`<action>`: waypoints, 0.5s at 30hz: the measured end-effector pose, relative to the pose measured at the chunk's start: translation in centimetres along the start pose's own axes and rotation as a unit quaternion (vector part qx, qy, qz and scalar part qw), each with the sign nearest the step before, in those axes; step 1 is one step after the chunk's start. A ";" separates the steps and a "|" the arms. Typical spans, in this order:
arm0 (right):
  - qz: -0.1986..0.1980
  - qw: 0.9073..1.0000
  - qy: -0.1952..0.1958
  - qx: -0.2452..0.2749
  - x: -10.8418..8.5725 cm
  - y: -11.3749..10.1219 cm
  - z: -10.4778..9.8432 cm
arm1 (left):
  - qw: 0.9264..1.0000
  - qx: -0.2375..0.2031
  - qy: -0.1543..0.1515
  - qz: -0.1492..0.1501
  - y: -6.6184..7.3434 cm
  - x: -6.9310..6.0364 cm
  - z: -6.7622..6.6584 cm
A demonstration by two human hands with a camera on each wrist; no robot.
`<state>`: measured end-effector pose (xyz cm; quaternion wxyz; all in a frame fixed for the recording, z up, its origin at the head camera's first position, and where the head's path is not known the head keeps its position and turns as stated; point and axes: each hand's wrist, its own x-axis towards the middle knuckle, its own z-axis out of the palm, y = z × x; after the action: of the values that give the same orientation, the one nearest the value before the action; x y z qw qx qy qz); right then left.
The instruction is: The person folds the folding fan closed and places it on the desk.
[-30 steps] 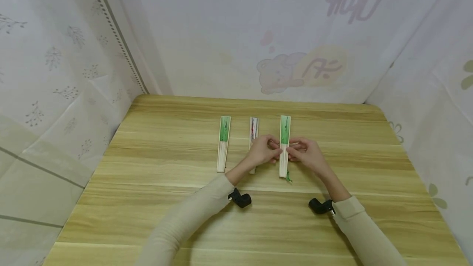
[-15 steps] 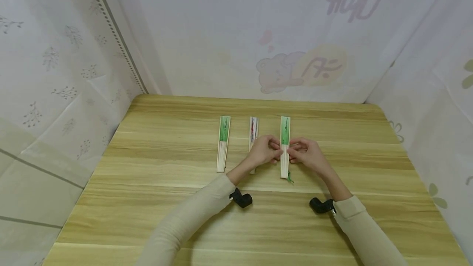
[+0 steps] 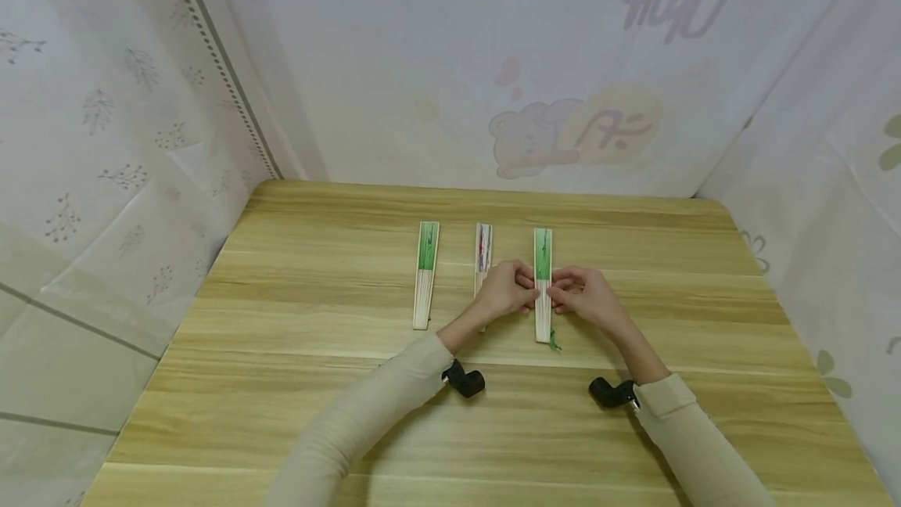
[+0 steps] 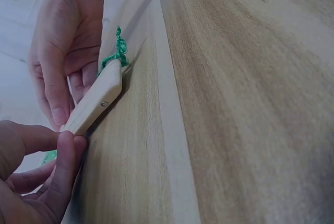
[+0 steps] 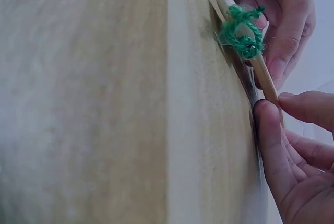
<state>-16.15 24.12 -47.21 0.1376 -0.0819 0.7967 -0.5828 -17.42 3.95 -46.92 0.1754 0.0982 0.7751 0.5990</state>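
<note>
A folded hand fan with a green top and pale wooden ribs lies between both hands at the right of a row. My left hand pinches its left edge with thumb and fingers. From the other side my right hand pinches the right edge at about the same height. A green tassel hangs from the fan's narrow near end, close to the wooden tabletop. In the left wrist view a small rivet shows on the end of the ribs.
Further left lie two more folded fans, a green one and a white patterned one partly hidden behind the left hand. All are on a wooden table. Printed cloth hangs along the back and sides.
The fan between the hands has slid slightly toward the person, and its top now sits lower. The left hand has shifted a little with it; the other two fans have stayed put.
</note>
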 end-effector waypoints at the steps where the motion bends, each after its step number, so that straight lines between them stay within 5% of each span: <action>1: -0.001 1.000 -0.001 -0.005 0.0 0.0 0.0 | 1.000 0.003 0.000 0.001 0.0 0.0 0.0; 15: -0.011 0.999 -0.004 -0.045 -0.1 -0.5 0.0 | 1.000 0.012 0.004 -0.001 -0.2 0.2 0.2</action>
<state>-16.10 23.95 -46.70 0.1305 -0.0993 0.8204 -0.5478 -17.49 4.14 -47.16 0.1716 0.0966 0.7830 0.5900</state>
